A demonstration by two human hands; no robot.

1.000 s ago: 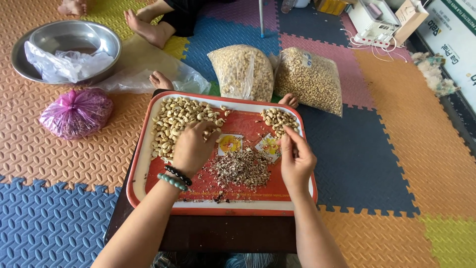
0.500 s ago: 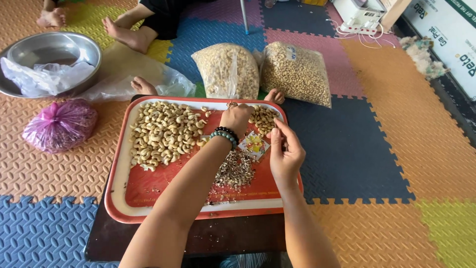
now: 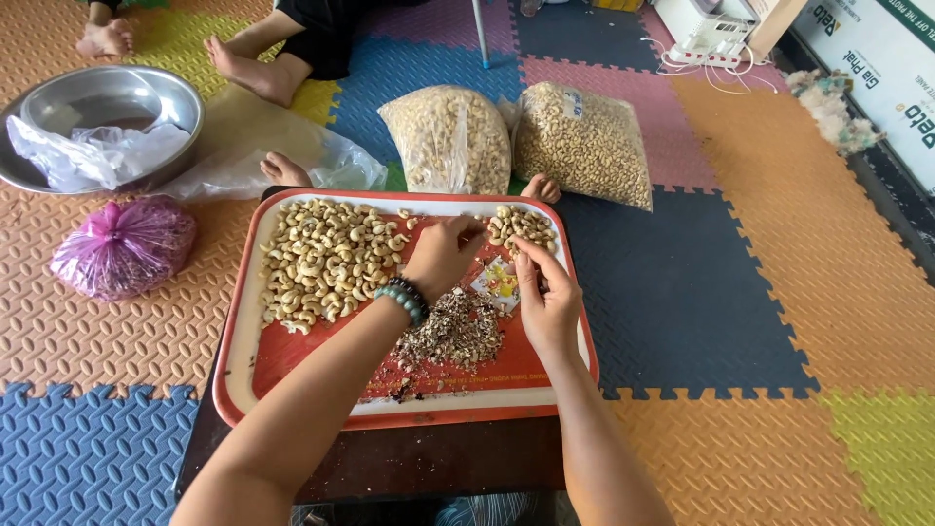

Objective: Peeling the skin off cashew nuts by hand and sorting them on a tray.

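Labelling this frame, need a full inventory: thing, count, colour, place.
tray: 1, red with cream rim, on a dark low table
big cashew pile: 1, pale, tray left
small cashew pile: 1, pale, tray top right
husk scraps: 1 heap, brown, tray centre
cashew bags: 2, clear, beyond the tray
metal basin: 1, silver, top left, clear plastic inside
pink bag: 1, tied, left of the tray
foam mats: many, mixed colours, floor
another person's feet: top left
left hand: beaded bracelets, at the tray top
right hand: by the small pile
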